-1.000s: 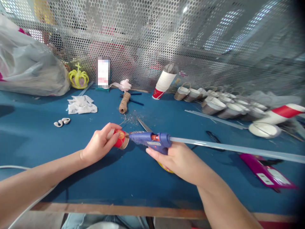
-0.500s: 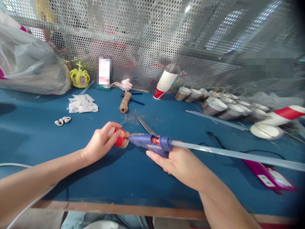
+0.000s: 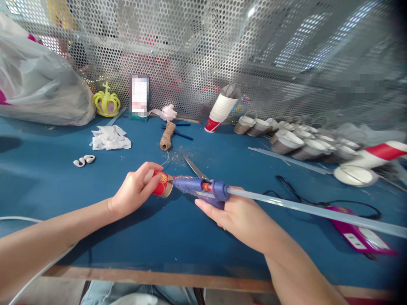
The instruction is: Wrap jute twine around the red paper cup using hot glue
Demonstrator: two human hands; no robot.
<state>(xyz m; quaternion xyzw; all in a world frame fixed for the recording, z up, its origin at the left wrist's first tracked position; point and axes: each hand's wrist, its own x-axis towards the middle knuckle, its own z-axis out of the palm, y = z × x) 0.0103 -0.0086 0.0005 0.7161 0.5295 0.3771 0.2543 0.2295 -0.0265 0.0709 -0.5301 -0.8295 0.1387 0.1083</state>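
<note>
My left hand (image 3: pixel 136 186) is closed around a red-and-white paper cup (image 3: pixel 163 186) lying on its side, with brown twine wound about its base end. A strand of twine runs from the cup to a twine roll (image 3: pixel 167 136) behind it. In my right hand (image 3: pixel 235 214) is a blue glue gun (image 3: pixel 197 189), its nozzle at the twine-wrapped end of the cup. A long clear glue stick (image 3: pixel 305 207) sticks out of the gun's back toward the right. Scissors (image 3: pixel 195 167), their handles hidden, lie just behind the gun.
Several twine-wrapped cups (image 3: pixel 286 142) crowd the back right, near a leaning stack of paper cups (image 3: pixel 221 108). A purple power strip (image 3: pixel 359 235) with a black cable lies at right. Crumpled white tissue (image 3: pixel 110 137), a yellow crown (image 3: pixel 107 103) and a plastic bag (image 3: pixel 44 80) are at left.
Both hands keep almost the same place. The glue gun's tip has shifted very slightly at the cup's end, and the glue stick's far end sits a little lower.
</note>
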